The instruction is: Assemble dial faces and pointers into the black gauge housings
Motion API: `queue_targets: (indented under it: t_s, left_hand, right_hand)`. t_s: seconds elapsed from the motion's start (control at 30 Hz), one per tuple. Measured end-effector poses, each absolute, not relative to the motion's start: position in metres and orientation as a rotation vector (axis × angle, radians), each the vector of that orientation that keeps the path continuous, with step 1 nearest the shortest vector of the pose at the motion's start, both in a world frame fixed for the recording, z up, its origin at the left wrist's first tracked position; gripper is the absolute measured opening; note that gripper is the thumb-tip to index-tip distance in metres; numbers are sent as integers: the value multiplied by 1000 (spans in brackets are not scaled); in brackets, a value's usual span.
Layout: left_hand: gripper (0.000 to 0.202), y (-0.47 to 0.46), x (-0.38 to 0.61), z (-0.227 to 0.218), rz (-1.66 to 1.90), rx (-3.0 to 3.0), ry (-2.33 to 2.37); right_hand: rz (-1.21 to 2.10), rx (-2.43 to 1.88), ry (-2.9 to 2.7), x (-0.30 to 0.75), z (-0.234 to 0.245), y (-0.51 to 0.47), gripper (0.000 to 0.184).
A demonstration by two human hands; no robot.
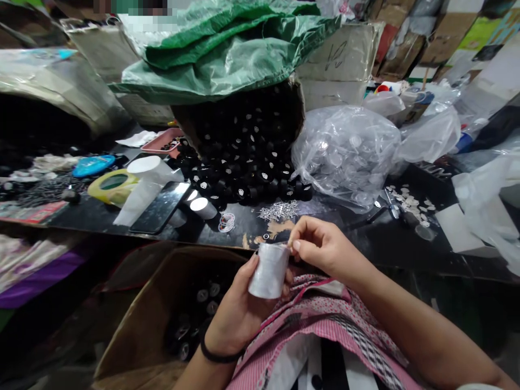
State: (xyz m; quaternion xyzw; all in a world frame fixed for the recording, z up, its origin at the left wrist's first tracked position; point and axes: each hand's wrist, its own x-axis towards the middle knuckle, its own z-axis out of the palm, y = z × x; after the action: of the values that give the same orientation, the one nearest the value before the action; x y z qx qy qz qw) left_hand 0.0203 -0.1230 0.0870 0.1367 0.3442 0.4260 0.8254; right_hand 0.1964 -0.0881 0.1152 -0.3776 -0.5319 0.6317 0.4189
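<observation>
My left hand (247,303) is wrapped round a shiny whitish cylinder (268,271), roughly cup-sized, held tilted above my lap. At the cylinder's upper right rim, my right hand (312,244) has thumb and forefinger pinched together. Whatever sits in that pinch is too small to make out. Just beyond the cylinder, a small dark ring (266,236) lies at the table's near edge. A pile of small silvery metal pins (280,210) is close behind my right hand, and a few round printed discs (226,222) lie to the left.
Many black cylindrical parts (244,168) spill from a box under green plastic sheeting (227,65). A clear bag of round pieces (345,151) stands right of them. Left are a phone (160,208), white roll (144,165) and yellow tape roll (114,185). Below is an open carton (138,325).
</observation>
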Motion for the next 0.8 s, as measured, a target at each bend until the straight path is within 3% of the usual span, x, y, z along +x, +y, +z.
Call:
queue_targets:
  t_s: [0.2, 0.33, 0.43, 0.53, 0.63, 0.8]
  left_hand:
    - [37, -125, 22, 84, 1029, 366, 869]
    - [35, -128, 22, 79, 1032, 497, 827]
    - [33, -130, 22, 73, 1010, 552, 826]
    - [37, -131, 20, 68, 963, 635, 815]
    - [46, -131, 15, 67, 964, 699, 805]
    - [57, -128, 10, 62, 1043, 804, 749]
  right_hand:
    - [1212, -1107, -1682, 208, 121, -91, 8]
    - [1020, -1050, -1969, 207, 118, -96, 30]
    - [944, -956, -1897, 200, 109, -98, 7]
    - [906, -910, -1778, 195, 101, -100, 15]
    - [966, -966, -1654, 195, 99, -104, 18]
    - [1413, -992, -1213, 196, 98, -108, 24]
